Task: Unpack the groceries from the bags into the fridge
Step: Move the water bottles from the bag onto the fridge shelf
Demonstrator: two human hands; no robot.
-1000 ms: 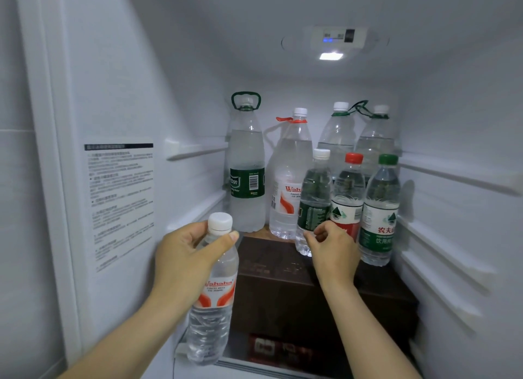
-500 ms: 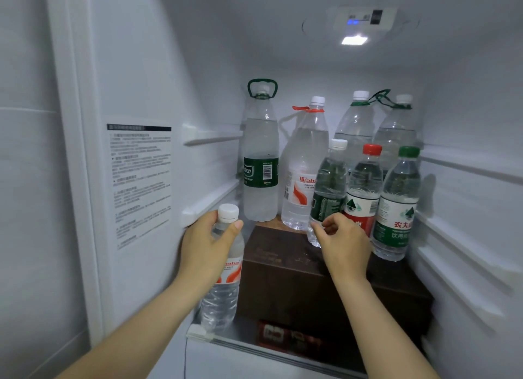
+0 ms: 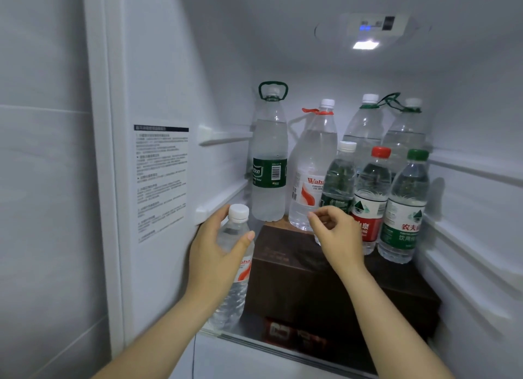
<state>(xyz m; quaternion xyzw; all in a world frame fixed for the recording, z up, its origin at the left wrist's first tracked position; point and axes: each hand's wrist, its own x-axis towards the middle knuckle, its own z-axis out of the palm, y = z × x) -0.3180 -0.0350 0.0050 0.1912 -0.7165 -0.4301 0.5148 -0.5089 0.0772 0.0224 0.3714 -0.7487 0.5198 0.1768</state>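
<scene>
Left hand (image 3: 215, 251) wraps a small water bottle (image 3: 235, 268) at lower center-left of frame, standing upright beside a dark brown box (image 3: 297, 271) in the fridge (image 3: 169, 67). Right hand (image 3: 336, 237), fingers loosely curled and holding nothing, sits at a dark-labelled bottle (image 3: 338, 180) on the box; contact unclear.

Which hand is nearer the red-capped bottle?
Right. The right hand hovers just left of the red-capped bottle, in front of its neighbour. The left hand is far to its left, around a small white-capped bottle.
</scene>
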